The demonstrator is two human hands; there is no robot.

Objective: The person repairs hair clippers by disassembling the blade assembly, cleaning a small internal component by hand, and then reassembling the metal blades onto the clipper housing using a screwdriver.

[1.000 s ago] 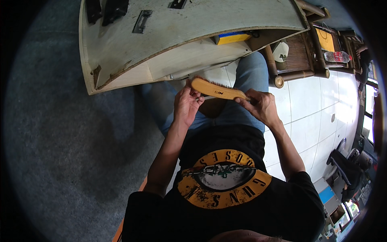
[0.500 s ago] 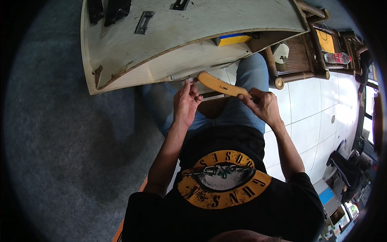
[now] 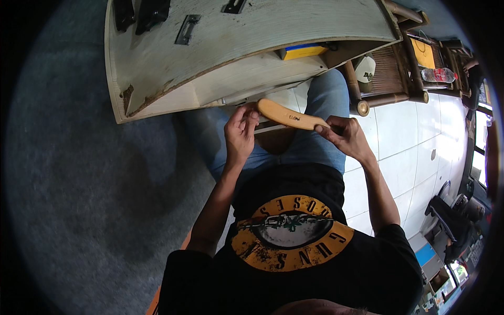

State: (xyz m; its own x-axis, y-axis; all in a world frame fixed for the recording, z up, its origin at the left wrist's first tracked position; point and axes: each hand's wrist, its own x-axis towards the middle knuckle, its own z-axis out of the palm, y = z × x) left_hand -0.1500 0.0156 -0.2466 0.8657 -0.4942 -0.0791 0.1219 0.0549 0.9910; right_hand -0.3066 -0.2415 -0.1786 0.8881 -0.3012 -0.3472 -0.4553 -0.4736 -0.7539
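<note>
brush [image 3: 281,114]: tan, dark-lettered | jeans [image 3: 328,97]: faded blue | shirt [image 3: 283,286]: black, orange-yellow circular print | tiles [image 3: 400,136]: white

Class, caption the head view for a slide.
A bare right hand grips a curved tan wooden brush, its far end at the left hand.

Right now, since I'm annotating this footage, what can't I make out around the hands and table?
All in the head view:
Wooden brush: far side, hidden by its own back.
Left hand: grips or only touches the brush; contact too small to tell.
Right hand: some fingertips, hidden behind the brush.
Blue-and-yellow box: upper part, hidden by the tabletop.
Larger black object: cut off by the top edge.
</note>
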